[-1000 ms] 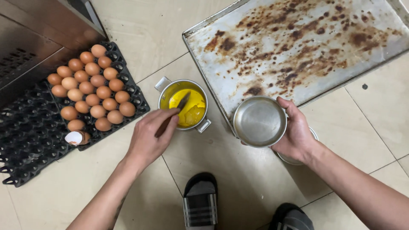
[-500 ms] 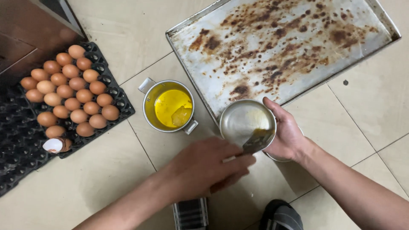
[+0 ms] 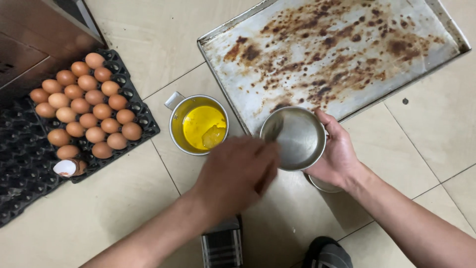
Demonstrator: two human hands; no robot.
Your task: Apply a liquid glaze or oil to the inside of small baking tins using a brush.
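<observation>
My right hand grips the far right rim of a small steel bowl, tilted and held just above the tiled floor. My left hand, blurred by motion, sits at the bowl's left edge with its fingers closed on a thin utensil whose blurred tip reaches inside the bowl. Left of the bowl stands a small metal pot holding yellow egg liquid. A second steel bowl peeks out under my right hand.
A black tray of brown eggs lies at the left, with a broken eggshell at its near corner and empty black trays beside it. A large stained baking sheet lies behind the bowl. My sandalled feet are at the bottom edge.
My left hand carried the utensil from the yellow pot over to the steel bowl and is now moving fast at its left edge. My right hand kept hold of the bowl.
</observation>
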